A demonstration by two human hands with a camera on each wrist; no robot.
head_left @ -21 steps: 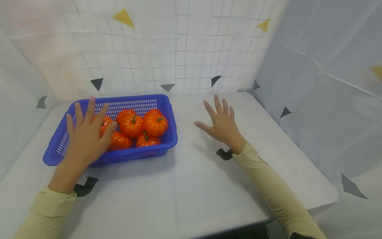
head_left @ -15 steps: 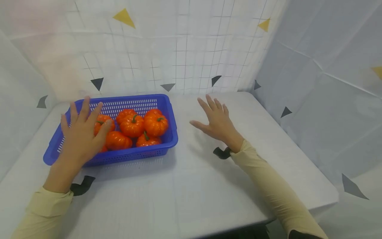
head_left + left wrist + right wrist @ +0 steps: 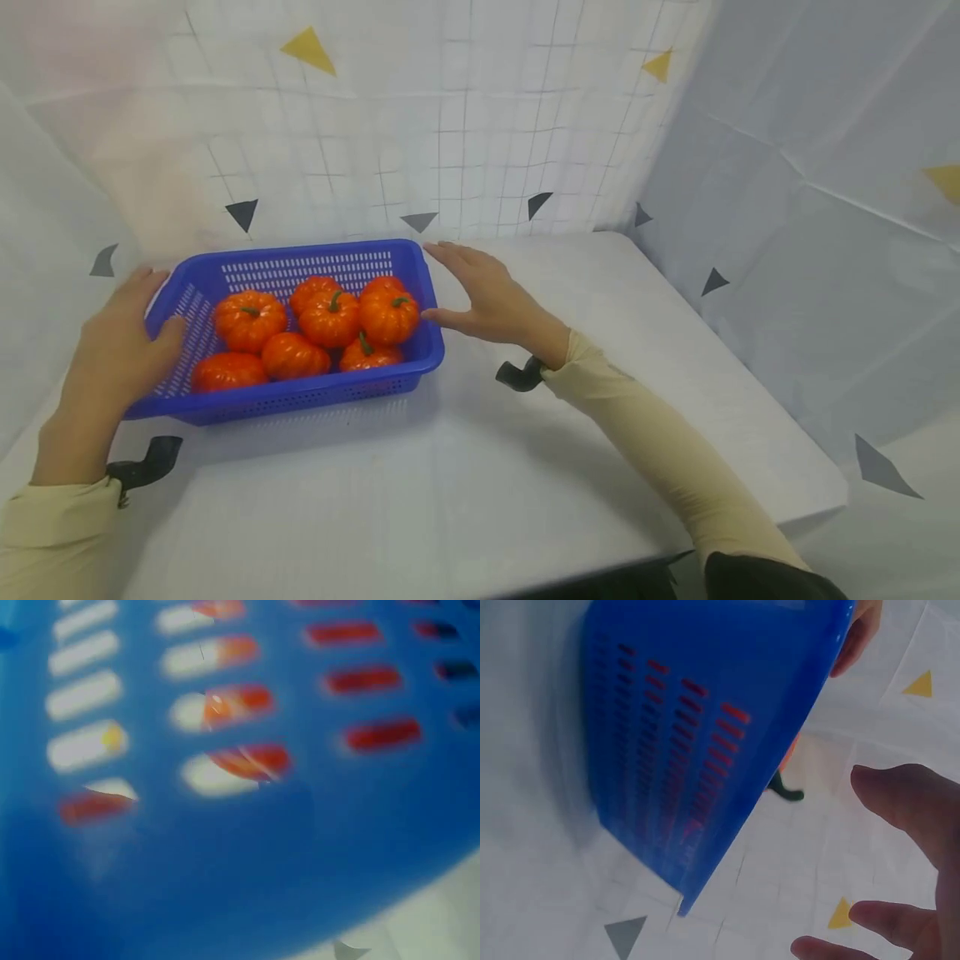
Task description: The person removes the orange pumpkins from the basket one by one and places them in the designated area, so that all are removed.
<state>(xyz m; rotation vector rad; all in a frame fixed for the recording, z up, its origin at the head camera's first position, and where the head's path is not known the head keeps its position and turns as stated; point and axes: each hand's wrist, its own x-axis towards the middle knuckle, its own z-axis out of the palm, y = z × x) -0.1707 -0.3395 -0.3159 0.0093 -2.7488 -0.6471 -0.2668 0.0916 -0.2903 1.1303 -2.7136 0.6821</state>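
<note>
A blue slotted plastic basket [image 3: 300, 392] sits on the left half of the white table, holding several small orange pumpkins [image 3: 250, 320] with green stems. My left hand [image 3: 116, 346] is at the basket's left end, its thumb over the rim and its fingers along the outer side; whether it touches is unclear. Close up, the left wrist view shows the basket's wall [image 3: 225, 855]. My right hand [image 3: 498, 300] is beside the right end, thumb and fingers spread. In the right wrist view a gap separates the right thumb [image 3: 900, 799] from the basket's rim [image 3: 739, 832].
White sheeting with grid lines [image 3: 495, 125] and yellow and grey triangles rises behind the table. Another sheet [image 3: 810, 250] hangs at the right. The table [image 3: 637, 333] extends right of the basket, and its front edge shows at the bottom.
My left hand has moved left from above the basket to its left end, uncovering more pumpkins. My right hand has moved left, up to the right end. The basket stays in place.
</note>
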